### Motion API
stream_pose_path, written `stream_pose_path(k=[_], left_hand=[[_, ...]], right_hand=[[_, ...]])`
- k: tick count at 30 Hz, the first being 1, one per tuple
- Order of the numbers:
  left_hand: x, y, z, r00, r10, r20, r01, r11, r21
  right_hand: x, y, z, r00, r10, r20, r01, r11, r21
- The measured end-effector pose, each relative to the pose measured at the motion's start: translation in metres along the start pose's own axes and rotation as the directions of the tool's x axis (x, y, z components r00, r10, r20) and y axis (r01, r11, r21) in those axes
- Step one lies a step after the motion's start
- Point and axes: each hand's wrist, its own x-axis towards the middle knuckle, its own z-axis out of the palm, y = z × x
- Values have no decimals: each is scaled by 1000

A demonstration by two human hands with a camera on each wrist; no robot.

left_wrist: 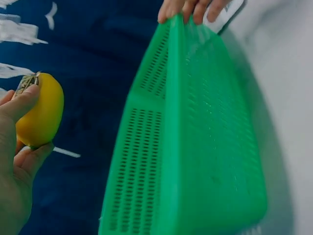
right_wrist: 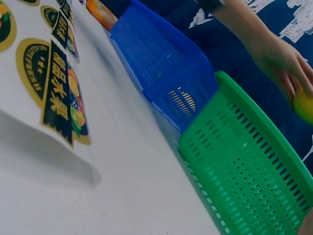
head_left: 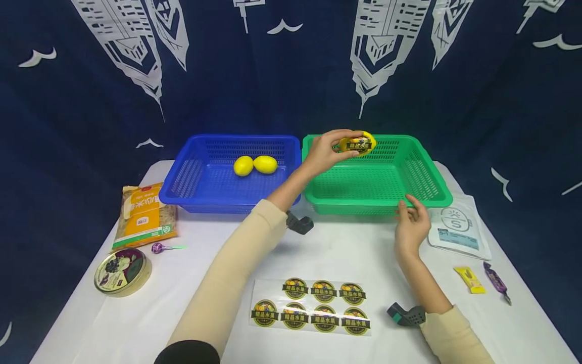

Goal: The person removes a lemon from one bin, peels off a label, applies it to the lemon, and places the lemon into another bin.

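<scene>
Stickered lemon (head_left: 359,144) gripped in your left hand (head_left: 325,151) over the green basket (head_left: 427,184) at its 12 o'clock rim, your right hand (head_left: 411,227) fingers relaxed, touching its 6 o'clock rim, blue basket (head_left: 182,187) at 9 o'clock, sticker sheet (head_left: 311,306) on worktop (head_left: 136,323).

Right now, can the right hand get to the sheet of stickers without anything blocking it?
Probably yes. The right hand rests at the green basket's front rim, holding nothing, and the sticker sheet lies flat nearby with bare tablecloth between them.
</scene>
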Motion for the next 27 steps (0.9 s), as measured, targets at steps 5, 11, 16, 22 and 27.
stream_pose_path(k=[5,11,16,22,27], left_hand=[[35,-20,31,996,-55,73,48,994,93],[50,-43,73,967,-223,120,200,963,181],[48,-54,101,926,-349,145,308,919,246],[38,-59,121,852,-484,200,403,850,338],[33,-60,126,801,-532,275,434,832,346]], right_hand=[[-12,-13,6,999,-17,38,18,1000,-24],[-17,-11,0,998,-54,40,56,997,-47],[-17,-10,-4,997,-78,15,79,996,-39],[-13,-8,-3,996,-93,4,93,995,-43],[-12,-6,0,993,-116,0,116,992,-43]])
